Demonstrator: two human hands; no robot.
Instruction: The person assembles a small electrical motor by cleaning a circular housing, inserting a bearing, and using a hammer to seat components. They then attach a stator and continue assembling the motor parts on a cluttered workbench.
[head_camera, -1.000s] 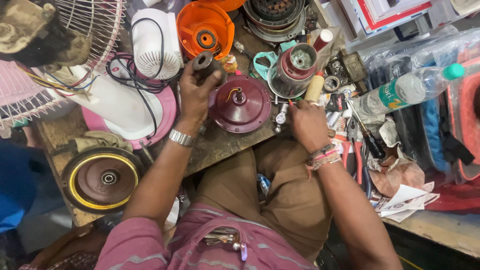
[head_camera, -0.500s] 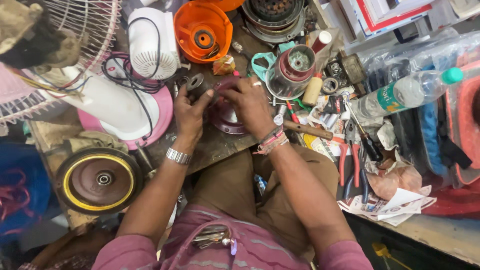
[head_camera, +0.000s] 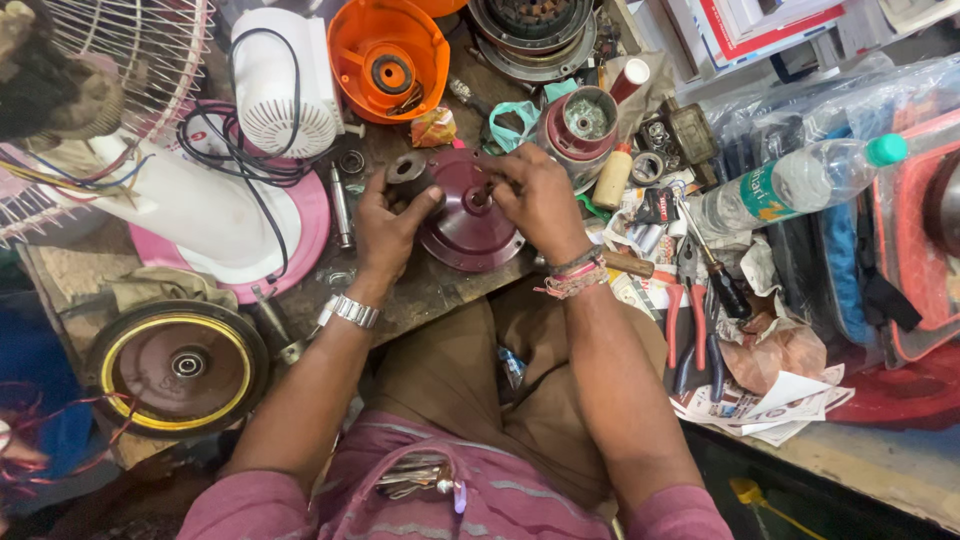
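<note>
Head view: cramped repair spot, scarred wooden bench (head_camera: 420, 290) w/ parts crowded edge to edge, person seated tight against it so everything's w/in reach. Centre of the bench sits the maroon motor housing (head_camera: 462, 215), a round, domed metal shell w/ dull sheen, lying flat so its hub faces up. Right hand (head_camera: 535, 195) is over that hub, fingers pinched narrow on the small shaft bit at the centre; exactly what's between them I can't tell. Left hand (head_camera: 385, 225) steadies the housing's left rim while its grip wraps a dark cylindrical bush (head_camera: 405, 172), matte and chunky, held ready just beside the shell.

Around them: orange plastic cover (head_camera: 388, 55) up top, glossy, bowl-shaped, open side up. White ribbed motor casing (head_camera: 282, 90) beside it, black cable (head_camera: 225, 150) looping off. Pink-and-white fan base (head_camera: 215, 225) at left under a wire fan guard (head_camera: 130, 75). Lower left, a dark disc w/ yellow ring (head_camera: 178, 365). Right side: clear plastic bottle w/ green cap (head_camera: 790, 185) lying flat, red-handled pliers (head_camera: 685, 335) and crumpled paper near the bench edge.
</note>
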